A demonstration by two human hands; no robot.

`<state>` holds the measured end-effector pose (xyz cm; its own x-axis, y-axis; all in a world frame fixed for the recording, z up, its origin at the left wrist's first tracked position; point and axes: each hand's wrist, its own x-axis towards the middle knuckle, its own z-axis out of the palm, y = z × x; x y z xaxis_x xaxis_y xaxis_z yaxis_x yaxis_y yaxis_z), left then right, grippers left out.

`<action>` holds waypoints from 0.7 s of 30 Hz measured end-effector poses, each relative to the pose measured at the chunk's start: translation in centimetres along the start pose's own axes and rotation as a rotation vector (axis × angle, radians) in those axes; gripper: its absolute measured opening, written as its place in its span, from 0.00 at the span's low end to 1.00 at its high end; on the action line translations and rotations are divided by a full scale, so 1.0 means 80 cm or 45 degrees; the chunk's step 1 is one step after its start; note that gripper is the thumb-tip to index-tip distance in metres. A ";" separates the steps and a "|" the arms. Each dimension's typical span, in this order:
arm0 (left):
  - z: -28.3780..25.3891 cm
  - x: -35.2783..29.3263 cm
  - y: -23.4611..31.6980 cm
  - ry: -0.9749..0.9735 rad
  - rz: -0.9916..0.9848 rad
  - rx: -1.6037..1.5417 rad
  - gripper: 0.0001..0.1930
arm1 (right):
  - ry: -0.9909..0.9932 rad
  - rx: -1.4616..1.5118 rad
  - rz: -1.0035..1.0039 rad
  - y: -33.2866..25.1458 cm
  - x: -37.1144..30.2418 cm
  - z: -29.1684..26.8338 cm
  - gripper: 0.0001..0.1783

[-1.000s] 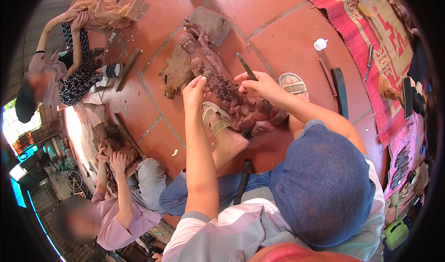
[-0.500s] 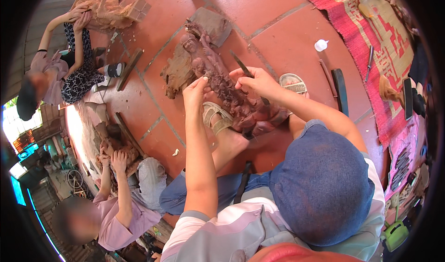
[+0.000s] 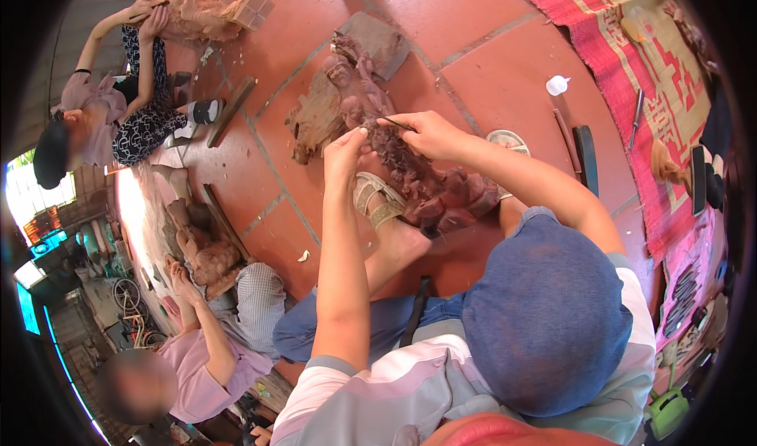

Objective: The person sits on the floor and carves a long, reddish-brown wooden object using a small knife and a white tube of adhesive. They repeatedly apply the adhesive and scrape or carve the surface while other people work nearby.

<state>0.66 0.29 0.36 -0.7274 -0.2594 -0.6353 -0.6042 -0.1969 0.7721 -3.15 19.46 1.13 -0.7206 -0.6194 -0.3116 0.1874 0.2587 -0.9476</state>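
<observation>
A reddish-brown carved wooden figure [image 3: 356, 103] stretches between my sandalled feet, its top end beside a grey-brown wooden block [image 3: 386, 48]. My right hand [image 3: 432, 136] grips a thin dark file-like tool [image 3: 400, 123], and its tip points left across the middle of the carving. Most of that tool is hidden by the fingers. At the carving's left side, my left hand [image 3: 344, 156] is closed in a pinch near the tool's tip; whatever lies between its fingertips is too small to make out. Rough brown wood [image 3: 314, 123] lies left of the figure.
Two co-workers sit at the left, each with a wood carving [image 3: 211, 261]. A white bottle [image 3: 557, 85], a reddish stick [image 3: 566, 142] and a dark flat bar [image 3: 585, 160] lie on the tiles at right. Beyond them is a red patterned mat [image 3: 599, 59].
My right hand has shifted left and turned the tool from slanting upward to nearly level. The left hand remains pinched by the carving. The view has moved slightly.
</observation>
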 end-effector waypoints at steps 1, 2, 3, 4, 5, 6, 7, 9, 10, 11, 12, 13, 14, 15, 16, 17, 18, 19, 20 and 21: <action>0.001 -0.001 -0.001 0.009 0.019 0.008 0.14 | -0.013 -0.007 0.036 0.000 0.000 -0.001 0.24; 0.003 -0.002 -0.002 0.018 0.038 0.017 0.14 | -0.003 -0.022 0.022 0.002 0.000 0.000 0.24; 0.005 -0.003 -0.003 0.022 0.057 0.027 0.14 | 0.011 -0.038 0.010 0.004 -0.001 0.001 0.24; 0.005 -0.003 -0.004 0.021 0.079 0.014 0.14 | 0.025 -0.054 -0.002 0.005 -0.001 0.001 0.24; 0.004 -0.004 -0.007 0.020 0.101 0.001 0.15 | 0.007 -0.046 0.016 0.005 -0.001 0.000 0.24; 0.004 -0.004 -0.009 0.020 0.120 -0.012 0.15 | -0.012 -0.037 0.035 0.003 -0.001 0.000 0.25; 0.004 -0.003 -0.010 0.014 0.119 -0.011 0.15 | -0.030 -0.029 0.055 0.003 -0.001 -0.001 0.25; 0.003 -0.004 -0.009 0.007 0.119 -0.009 0.15 | -0.020 -0.008 0.027 0.005 -0.001 -0.001 0.25; 0.004 -0.005 -0.008 0.003 0.124 0.018 0.15 | -0.017 0.003 0.011 0.006 0.000 0.000 0.25; 0.005 -0.005 -0.005 0.000 0.129 0.045 0.15 | -0.004 0.000 0.011 0.006 -0.002 0.000 0.25; 0.006 -0.005 -0.001 -0.004 0.137 0.071 0.15 | 0.009 -0.004 0.009 0.004 -0.004 0.000 0.25; 0.005 -0.004 0.000 -0.014 0.140 0.088 0.15 | 0.023 -0.009 0.007 0.004 -0.005 0.001 0.25; 0.003 -0.002 0.001 -0.025 0.142 0.106 0.15 | 0.024 -0.008 -0.005 0.006 -0.004 0.002 0.25; 0.002 0.000 0.002 -0.038 0.144 0.124 0.15 | 0.028 -0.007 -0.015 0.008 -0.003 0.003 0.25; 0.000 0.002 0.003 -0.049 0.137 0.121 0.16 | 0.032 -0.007 -0.026 0.010 -0.003 0.004 0.25; -0.002 0.004 0.004 -0.059 0.131 0.118 0.17 | 0.023 0.009 -0.012 0.010 -0.002 0.004 0.25; -0.002 0.003 0.005 -0.069 0.123 0.114 0.18 | 0.013 0.025 0.002 0.010 -0.002 0.004 0.25; -0.001 0.003 0.006 -0.066 0.128 0.131 0.18 | 0.002 0.040 0.016 0.010 -0.002 0.004 0.25; 0.000 0.002 0.008 -0.062 0.134 0.147 0.18 | 0.010 0.047 0.020 0.010 -0.003 0.005 0.25; 0.001 0.001 0.010 -0.057 0.140 0.162 0.18 | 0.015 0.053 0.024 0.010 -0.004 0.005 0.25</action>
<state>0.11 0.16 0.90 -0.8032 -0.2298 -0.5496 -0.5547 -0.0476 0.8307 -2.53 19.58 0.45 -0.7242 -0.6061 -0.3289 0.2286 0.2390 -0.9437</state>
